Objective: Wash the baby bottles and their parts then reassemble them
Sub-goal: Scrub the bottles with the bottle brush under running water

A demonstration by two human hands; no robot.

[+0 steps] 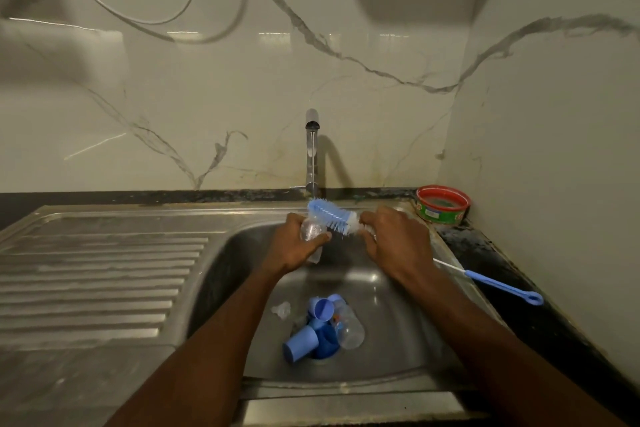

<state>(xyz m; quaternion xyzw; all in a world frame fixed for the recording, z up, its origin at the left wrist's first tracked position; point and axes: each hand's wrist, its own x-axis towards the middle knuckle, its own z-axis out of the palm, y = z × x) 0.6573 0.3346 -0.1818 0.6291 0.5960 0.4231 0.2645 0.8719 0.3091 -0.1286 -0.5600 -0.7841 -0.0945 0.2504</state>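
Note:
My left hand (298,246) grips a clear baby bottle (310,230) over the sink basin, under the tap. My right hand (391,236) holds the handle of a blue and white bottle brush (332,215), whose bristle head lies just above the bottle, outside it. At the bottom of the basin, over the drain, lie a second clear bottle (349,328), blue caps (301,343) and a blue collar (323,308). A clear teat (282,309) lies to their left.
The steel sink (408,354) has a ribbed drainboard (97,274) on the left. The tap (311,152) stands at the back wall. A thin blue teat brush (498,286) lies on the dark counter at right. A red and green tub (442,205) sits in the back right corner.

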